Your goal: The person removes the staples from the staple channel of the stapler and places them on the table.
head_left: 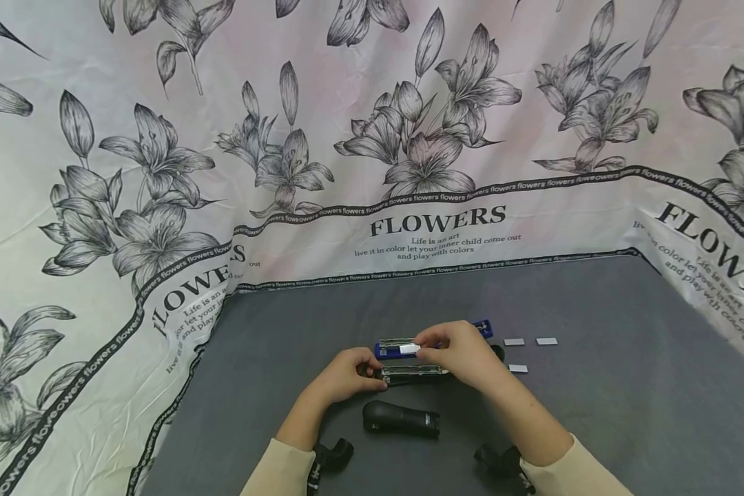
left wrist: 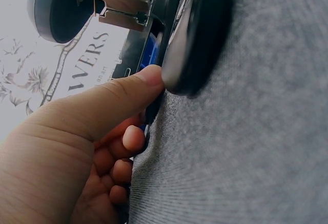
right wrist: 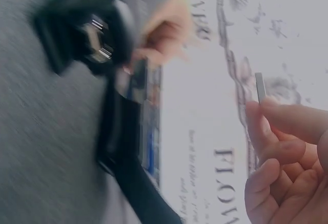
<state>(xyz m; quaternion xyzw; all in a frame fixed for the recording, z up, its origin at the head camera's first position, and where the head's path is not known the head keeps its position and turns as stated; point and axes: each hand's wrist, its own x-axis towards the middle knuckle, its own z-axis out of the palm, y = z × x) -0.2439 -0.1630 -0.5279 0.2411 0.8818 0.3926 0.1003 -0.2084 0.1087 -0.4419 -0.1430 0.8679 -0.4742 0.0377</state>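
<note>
An opened black stapler (head_left: 412, 372) with a metal rail lies in front of me. My left hand (head_left: 349, 374) grips its left end between thumb and fingers; in the left wrist view the thumb (left wrist: 120, 98) presses on that end. My right hand (head_left: 461, 350) pinches a small strip of staples (head_left: 408, 349), held above the blue stapler (head_left: 387, 351). On edge, the strip (right wrist: 260, 88) shows between thumb and finger in the right wrist view. The blue stapler is opened too, lying just behind the black one, its middle hidden by my right hand.
Nearer me lies a second black stapler (head_left: 401, 419), closed. Several loose staple strips are to the right, among them one strip (head_left: 547, 341) farthest right. A flower-printed cloth (head_left: 434, 234) hangs behind and beside the grey tabletop (head_left: 273, 337).
</note>
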